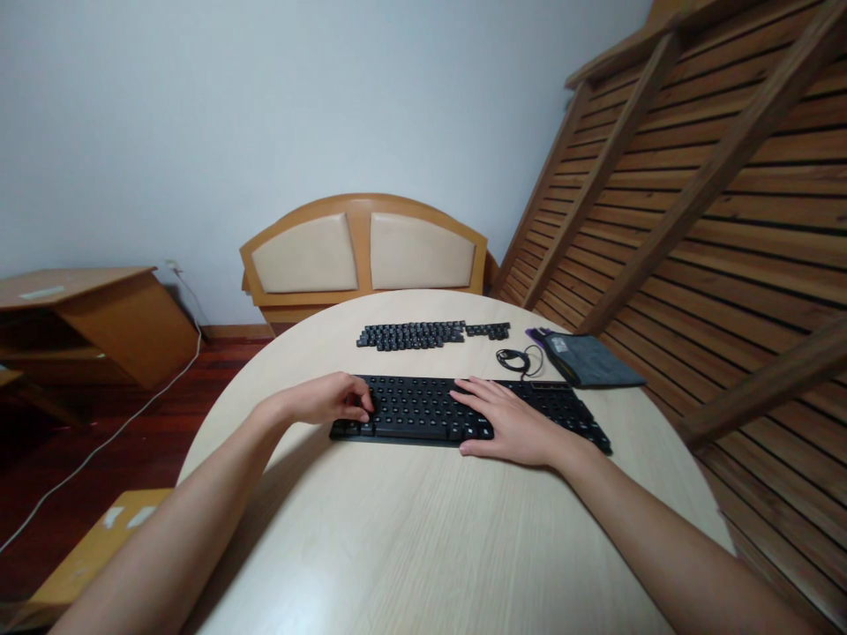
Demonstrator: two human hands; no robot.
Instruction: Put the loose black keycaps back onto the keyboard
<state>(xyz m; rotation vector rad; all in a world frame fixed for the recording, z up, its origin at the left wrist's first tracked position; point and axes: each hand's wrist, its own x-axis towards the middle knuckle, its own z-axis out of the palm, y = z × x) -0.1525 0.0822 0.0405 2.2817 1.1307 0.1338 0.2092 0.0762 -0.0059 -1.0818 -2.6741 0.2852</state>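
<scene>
A black keyboard point(416, 422) lies flat on the table, many of its key positions showing small pale centres as if their caps are off. My left hand point(331, 399) is at its left end, thumb and fingers curled together in a pinch over the left keys; whatever is between the fingertips is hidden. Across the right part of the keyboard rests my right hand point(509, 423), fingers stretched out and palm down, the thumb at the front edge. Behind the keyboard, loose black keycaps point(410, 335) are laid out in rows, with a smaller group of keycaps point(488, 331) beside them.
A coiled black cable point(516, 360) lies behind the keyboard near a dark grey pouch point(592, 360). All this is on a round pale wooden table point(371, 529). A slatted wooden frame point(694, 176) leans at the right, and a padded headboard point(363, 251) stands beyond the table.
</scene>
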